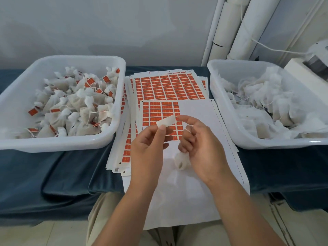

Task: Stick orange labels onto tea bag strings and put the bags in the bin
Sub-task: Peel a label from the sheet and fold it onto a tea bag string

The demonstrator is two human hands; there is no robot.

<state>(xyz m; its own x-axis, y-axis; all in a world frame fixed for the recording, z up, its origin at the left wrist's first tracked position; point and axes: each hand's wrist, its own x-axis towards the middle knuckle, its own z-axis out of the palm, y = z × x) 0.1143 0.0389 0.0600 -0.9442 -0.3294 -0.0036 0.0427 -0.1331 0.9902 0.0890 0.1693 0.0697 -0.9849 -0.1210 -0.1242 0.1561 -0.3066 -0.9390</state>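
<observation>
While pinching label [166, 121] by its lower end between thumb and forefinger, holds left hand [147, 148] just at 9 o'clock of right hand [202, 146]. Shows label's pale back, tilted toward 2 o'clock. Grips tea bag [181, 160] under curled lower fingers of right hand, forefinger stretched to label's upper end, string [188, 126] looped by that finger. Hovers over label sheets [168, 86]. Has bin [53, 144] of labelled bags at 10 o'clock, tub [266, 143] of plain bags at 2 o'clock.
</observation>
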